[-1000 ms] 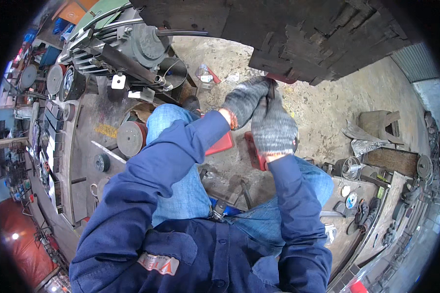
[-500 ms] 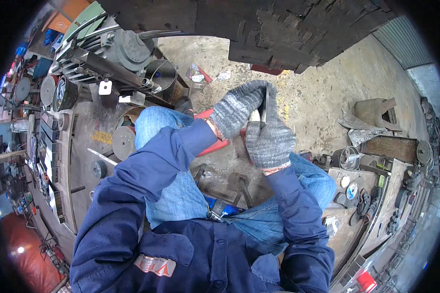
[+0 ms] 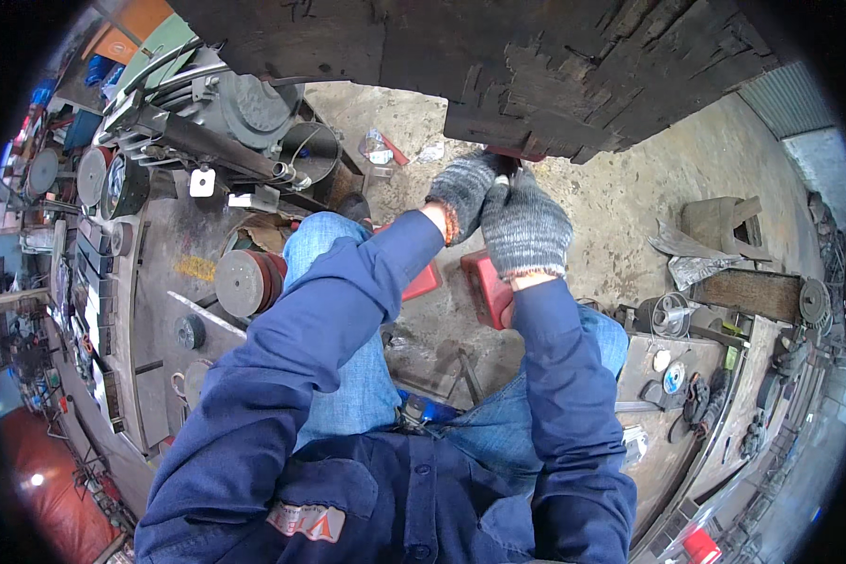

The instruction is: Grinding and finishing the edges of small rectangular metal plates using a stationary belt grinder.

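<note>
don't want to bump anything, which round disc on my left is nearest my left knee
The grey-faced disc with red sides, close beside your left knee; the small dark wheel and the upper-left discs sit farther left.

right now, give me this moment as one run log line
left hand: gloved, near dark panel; right hand: gloved, beside left hand; grip: cannot tell; motor: ahead left

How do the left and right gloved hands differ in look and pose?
Shade: the left hand looks darker; the right hand looks paler grey.
Position: the left hand sits farther left and slightly farther forward than the right hand.
Arm line: the left hand's sleeve slants in from lower left; the right hand's sleeve runs nearly straight up the picture.
Shared: both wear grey knit gloves.
</note>
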`<state>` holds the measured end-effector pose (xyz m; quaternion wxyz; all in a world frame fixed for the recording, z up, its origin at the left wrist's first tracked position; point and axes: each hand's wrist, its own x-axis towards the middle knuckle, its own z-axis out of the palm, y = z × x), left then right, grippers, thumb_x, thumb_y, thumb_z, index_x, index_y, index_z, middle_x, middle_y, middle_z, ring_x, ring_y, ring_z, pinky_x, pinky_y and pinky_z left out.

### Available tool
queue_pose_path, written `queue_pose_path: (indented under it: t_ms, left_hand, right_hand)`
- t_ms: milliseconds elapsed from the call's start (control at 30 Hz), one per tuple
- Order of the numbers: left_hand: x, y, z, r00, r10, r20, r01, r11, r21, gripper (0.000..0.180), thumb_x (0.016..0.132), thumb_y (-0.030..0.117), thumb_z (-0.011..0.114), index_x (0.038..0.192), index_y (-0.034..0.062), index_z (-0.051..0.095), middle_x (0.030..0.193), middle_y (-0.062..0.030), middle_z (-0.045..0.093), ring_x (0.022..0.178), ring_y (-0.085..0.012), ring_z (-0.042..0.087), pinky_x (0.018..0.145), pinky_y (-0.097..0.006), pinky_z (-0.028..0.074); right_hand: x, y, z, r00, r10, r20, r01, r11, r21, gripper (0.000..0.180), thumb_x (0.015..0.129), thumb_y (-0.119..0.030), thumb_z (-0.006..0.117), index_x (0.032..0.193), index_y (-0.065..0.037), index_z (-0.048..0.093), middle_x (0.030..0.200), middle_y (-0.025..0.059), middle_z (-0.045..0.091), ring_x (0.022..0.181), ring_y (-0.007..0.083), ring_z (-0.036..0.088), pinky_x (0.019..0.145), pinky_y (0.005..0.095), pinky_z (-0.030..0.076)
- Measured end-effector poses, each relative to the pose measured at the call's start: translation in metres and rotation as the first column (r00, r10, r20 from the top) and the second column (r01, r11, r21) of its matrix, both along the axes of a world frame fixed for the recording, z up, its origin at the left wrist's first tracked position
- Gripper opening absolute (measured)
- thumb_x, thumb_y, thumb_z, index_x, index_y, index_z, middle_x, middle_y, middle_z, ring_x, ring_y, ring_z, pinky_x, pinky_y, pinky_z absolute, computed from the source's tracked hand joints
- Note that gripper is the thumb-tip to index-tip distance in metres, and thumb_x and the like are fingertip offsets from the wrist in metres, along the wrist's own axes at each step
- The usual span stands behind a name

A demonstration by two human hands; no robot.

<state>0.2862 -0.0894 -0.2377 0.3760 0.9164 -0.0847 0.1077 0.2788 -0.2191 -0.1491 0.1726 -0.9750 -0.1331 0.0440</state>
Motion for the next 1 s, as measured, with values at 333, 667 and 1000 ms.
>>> queue_pose_path:
  t_ms: [333,667,1000]
  left_hand:
    - [-0.006,-0.006,0.002,0.998,-0.053,-0.030,0.035,0.904,-0.427,0.034,0.086,0.017,0.059,0.117,0.0040,0.062,0.114,-0.0245,0.064,0.109,-0.0439,0.061,0.091,-0.048,0.051]
    - [0.009,0.005,-0.006,0.998,0.064,0.010,-0.065,0.997,0.045,0.036,0.094,0.028,0.050,0.117,0.0060,0.066,0.112,-0.0239,0.067,0.107,-0.0431,0.062,0.091,-0.050,0.049]
    - [0.013,0.002,0.008,0.978,0.037,-0.207,-0.040,0.999,-0.008,0.041,0.095,0.029,0.053,0.125,0.0026,0.064,0.126,-0.0243,0.064,0.116,-0.0410,0.059,0.100,-0.044,0.046]
  right_hand:
    - [-0.012,-0.004,0.014,0.997,-0.015,-0.074,0.008,0.996,-0.089,0.047,0.100,-0.041,0.046,0.135,-0.013,0.061,0.087,0.0222,0.072,0.081,0.0399,0.071,0.077,0.0510,0.056]
    - [0.014,0.012,-0.003,0.994,-0.047,-0.099,0.044,0.998,-0.041,0.043,0.102,-0.041,0.044,0.126,-0.011,0.063,0.099,0.0230,0.073,0.092,0.0415,0.071,0.083,0.0526,0.055]
    - [0.023,0.012,-0.015,0.992,-0.086,-0.093,0.080,0.994,-0.070,0.042,0.101,-0.041,0.044,0.122,-0.011,0.064,0.097,0.0231,0.073,0.091,0.0422,0.071,0.082,0.0531,0.055]
